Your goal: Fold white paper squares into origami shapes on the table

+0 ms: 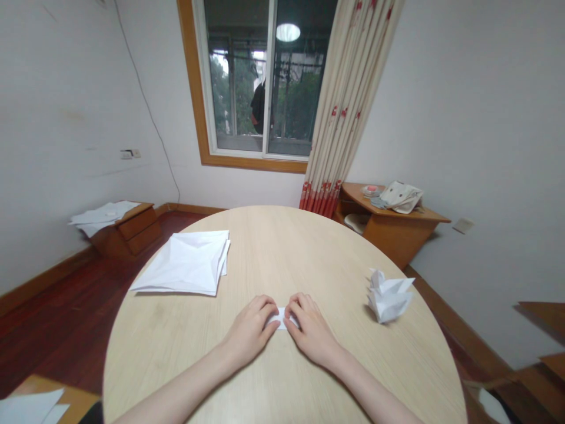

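My left hand (251,327) and my right hand (310,328) rest side by side on the round light-wood table (282,259), near its front middle. Both have curled fingers pressing down on a small folded white paper (281,318), which is mostly hidden under the fingertips. A stack of white square paper sheets (185,262) lies to the left, further back. A folded white paper figure (388,296) stands at the right of the table.
A low wooden drawer unit (132,227) with papers on top sits on the floor at left. A wooden corner shelf (392,221) with a bag stands behind the table at right, beside a curtain (348,106) and window. More white paper shows at bottom left.
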Demonstrator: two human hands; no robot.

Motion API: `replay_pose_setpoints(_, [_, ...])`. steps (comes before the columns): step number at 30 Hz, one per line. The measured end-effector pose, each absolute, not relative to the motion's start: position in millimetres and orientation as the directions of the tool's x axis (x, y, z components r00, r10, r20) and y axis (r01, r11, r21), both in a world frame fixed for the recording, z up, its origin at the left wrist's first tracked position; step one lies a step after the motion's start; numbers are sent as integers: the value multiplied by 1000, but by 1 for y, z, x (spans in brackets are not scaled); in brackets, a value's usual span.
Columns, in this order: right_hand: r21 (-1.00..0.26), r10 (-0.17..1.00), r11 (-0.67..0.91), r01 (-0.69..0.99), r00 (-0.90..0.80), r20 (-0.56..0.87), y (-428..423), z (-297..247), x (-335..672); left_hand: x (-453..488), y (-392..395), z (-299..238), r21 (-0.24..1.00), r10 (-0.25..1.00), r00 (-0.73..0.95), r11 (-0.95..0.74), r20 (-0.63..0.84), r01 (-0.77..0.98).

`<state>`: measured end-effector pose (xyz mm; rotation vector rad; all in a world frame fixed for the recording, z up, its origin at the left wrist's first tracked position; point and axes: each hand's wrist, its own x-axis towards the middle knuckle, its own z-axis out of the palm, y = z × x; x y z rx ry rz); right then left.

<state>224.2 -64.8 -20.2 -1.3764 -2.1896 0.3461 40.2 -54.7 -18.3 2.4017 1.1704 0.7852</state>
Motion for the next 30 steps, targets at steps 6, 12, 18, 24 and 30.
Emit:
replay_pose_setpoints(6, [-482,922,387,786,-325,210,-62,-17,224,38,-53,-15,433,821,489,-571,295,697])
replay_pose_setpoints(12, [-538,956,289,792,-272,113,-61,-10,223,35,-50,-9,457,842,489,-535,228,710])
replay_pose_setpoints(18, [-553,953,284,784,-294,73,-59,-8,226,30,-44,-6,482,841,512,-527,176,700])
replay_pose_setpoints(24, [-549,944,290,783,-327,33,-57,-4,231,21,-37,-6,492,816,566,-541,114,682])
replay_pose_setpoints(30, [-561,933,297,773,-360,-1,-55,1,242,16,-34,-3,508,786,610,-566,96,649])
